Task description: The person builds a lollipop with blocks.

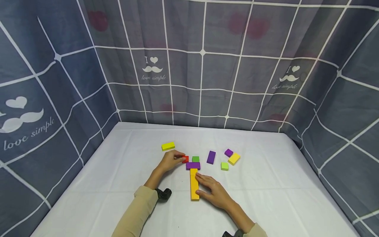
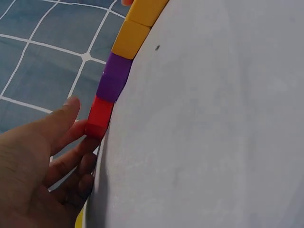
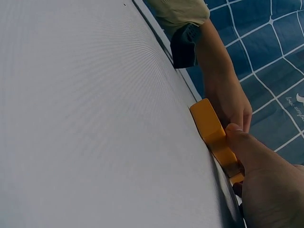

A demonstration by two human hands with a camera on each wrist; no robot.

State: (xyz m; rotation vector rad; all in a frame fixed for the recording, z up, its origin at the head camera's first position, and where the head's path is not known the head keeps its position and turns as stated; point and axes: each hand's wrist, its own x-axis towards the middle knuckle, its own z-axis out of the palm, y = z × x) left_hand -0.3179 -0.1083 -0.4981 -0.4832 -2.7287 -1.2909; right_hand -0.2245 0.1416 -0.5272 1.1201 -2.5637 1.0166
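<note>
At the back left of a short row of blocks, my left hand has its fingertips against a red block. In the left wrist view the thumb stands apart from that red block, while a finger touches its end. A purple block lies crosswise just in front, beside a green block behind it. From its near side runs a column of orange-yellow blocks. My right hand rests along the column's right side, its thumb and straight fingers touching it.
A bright yellow block lies beyond my left hand. To the right lie a long purple block, a small purple block, a yellow block and a light green block. A checked curtain surrounds the white table.
</note>
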